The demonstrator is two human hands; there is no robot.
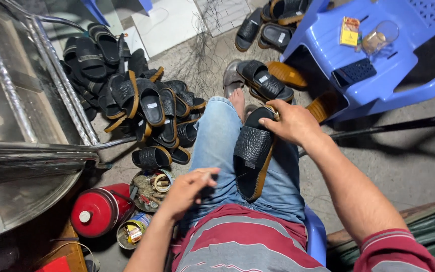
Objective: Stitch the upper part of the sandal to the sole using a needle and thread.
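Black sandal is laid on the lap, toe end clamped by right hand; left hand is pinched on a thin tool. Judged light, flexible, textured strap grippy; best held by sole edges

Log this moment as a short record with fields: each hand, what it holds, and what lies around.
setting: person seated, jeans, striped shirt, seen from above
right hand: grips the toe end of a black sandal with a tan sole edge, lying on the lap
left hand: pinches a small thin item, too small to tell
left of legs: pile of black sandals on the floor
near left hand: red cylinder, tray of small bits, open tin
upper right: blue plastic chair bearing a glass and a yellow packet
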